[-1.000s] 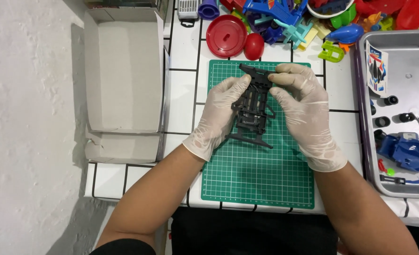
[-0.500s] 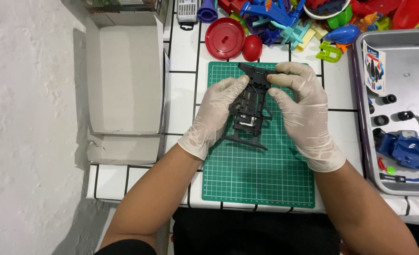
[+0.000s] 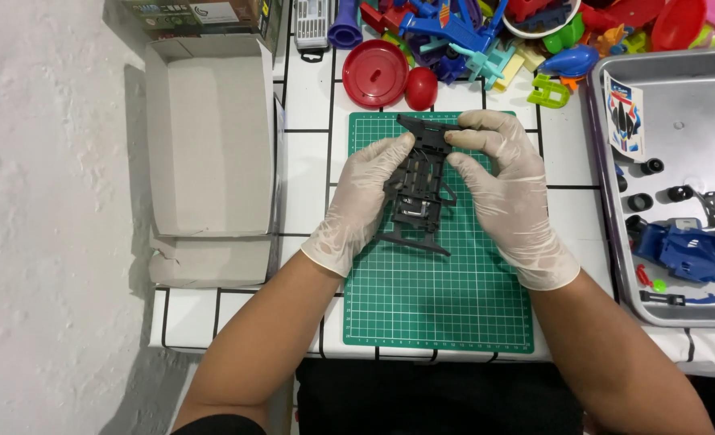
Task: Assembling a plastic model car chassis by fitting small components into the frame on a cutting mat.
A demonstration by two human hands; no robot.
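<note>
Green mat [image 3: 438,306] under chassis [image 3: 419,189]; toys [image 3: 486,32] behind, tray [image 3: 671,310] right.

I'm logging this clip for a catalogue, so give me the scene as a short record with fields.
Setting: white tiled table, seen from above
Work surface: green cutting mat
Left hand: gloved, gripping the left side of a black toy car frame
Right hand: gloved, pinching the frame's top end
Frame position: held over the mat
Left of mat: open cardboard box
Behind mat: red lid and a pile of colourful plastic toys
Right of mat: metal tray with a blue car body and small black wheels
</note>
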